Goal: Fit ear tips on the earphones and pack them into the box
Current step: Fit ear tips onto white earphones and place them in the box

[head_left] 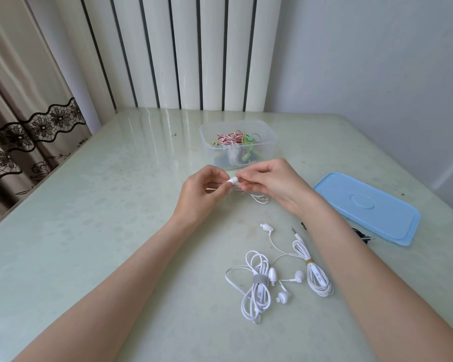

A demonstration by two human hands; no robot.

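Observation:
Above the middle of the table, my left hand and my right hand meet fingertip to fingertip. Between them they pinch a small white earbud; whether an ear tip sits on it I cannot tell. Its white cable trails on the table under my right hand. Nearer to me lie two coiled white earphone sets, one bound with a grey tie and one with a brown tie. A clear plastic box stands behind my hands, holding several coloured earphones.
The box's blue lid lies flat at the right. A dark cable shows at the lid's near edge, partly hidden by my right forearm. A white radiator and a curtain stand behind the pale green table.

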